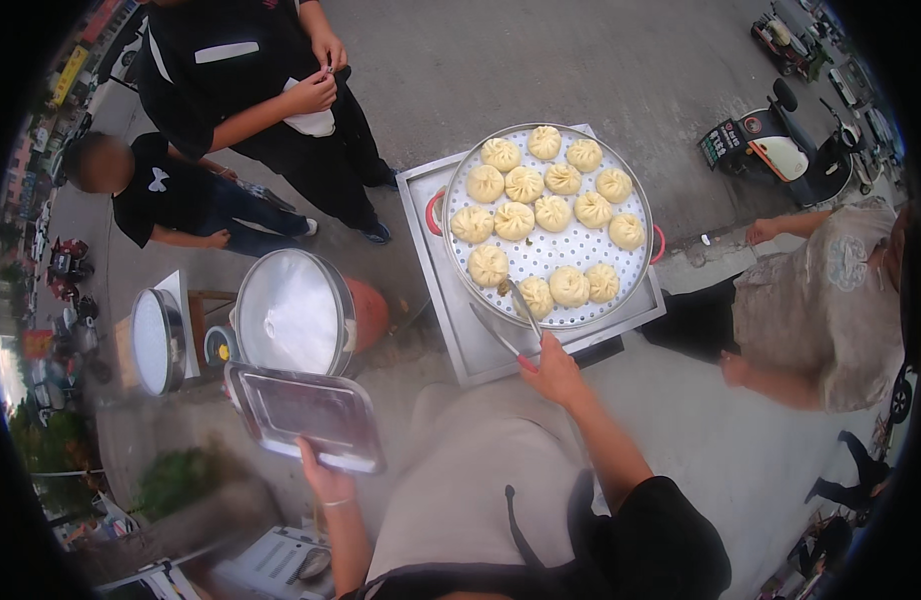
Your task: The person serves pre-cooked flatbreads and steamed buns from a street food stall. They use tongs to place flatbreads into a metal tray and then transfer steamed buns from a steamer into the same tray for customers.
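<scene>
My right hand [556, 369] grips a pair of metal tongs [526, 309] with red grips. One jaw reaches over the steamer tray, beside a steamed bun [535, 297] at its near edge; the other jaw points off to the left. Several pleated buns lie on the round perforated steamer tray [550, 253], with a dark crumb of filling [503, 288] near the jaw. To the left, my left hand [327, 471] holds up a rectangular metal tray [310, 417] by its near edge, thumb on top. No food shows on that tray.
The steamer rests on a square metal table [472, 361]; its red handles [434, 213] stick out. Left stand a large round metal lid [292, 315] and another round steamer [157, 341]. People [235, 90] stand across and at right [813, 307]. An electric scooter [783, 150] is parked behind.
</scene>
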A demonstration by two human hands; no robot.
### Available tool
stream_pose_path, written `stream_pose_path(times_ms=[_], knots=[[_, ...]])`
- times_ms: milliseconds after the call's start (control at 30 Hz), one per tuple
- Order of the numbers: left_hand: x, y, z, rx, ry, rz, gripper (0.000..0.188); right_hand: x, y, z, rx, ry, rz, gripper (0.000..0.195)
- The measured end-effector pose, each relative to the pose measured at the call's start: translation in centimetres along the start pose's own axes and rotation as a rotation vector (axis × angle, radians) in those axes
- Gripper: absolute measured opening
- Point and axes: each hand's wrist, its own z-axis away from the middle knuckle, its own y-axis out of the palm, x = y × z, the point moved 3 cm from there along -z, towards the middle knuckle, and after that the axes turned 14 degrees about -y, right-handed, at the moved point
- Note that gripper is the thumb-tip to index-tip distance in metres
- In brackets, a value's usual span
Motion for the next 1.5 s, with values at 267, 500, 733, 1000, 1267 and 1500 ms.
stream_pose_path(times_ms=[267,500,733,1000,1267,1500], knots=[[1.6,2.6,1.2,0.042,0.110,-0.011,0.043,-0.8,-6.4,-1.9,-0.140,-0.168,-0.077,0.062],[2.8,2.4,2.8,0.010,0.161,-0.001,0.044,-2.2,-8.3,-6.2,-0.206,-0.215,0.057,0.067],[3.5,2.0,3.7,-0.020,0.199,0.042,0.045,-3.7,-6.6,-8.4,-0.325,-0.293,0.134,0.063],[3.4,2.4,3.8,0.021,0.202,0.076,0.045,-1.5,-9.7,-6.7,-0.271,-0.215,-0.131,0.057],[4.0,3.2,3.0,0.072,0.201,0.109,0.050,-6.0,-4.7,-3.5,-0.372,-0.305,-0.354,0.067],[6.4,4.9,0.8,0.140,0.085,0.139,0.053,-10.6,-1.6,-1.8,-0.353,-0.216,-0.452,0.060]])
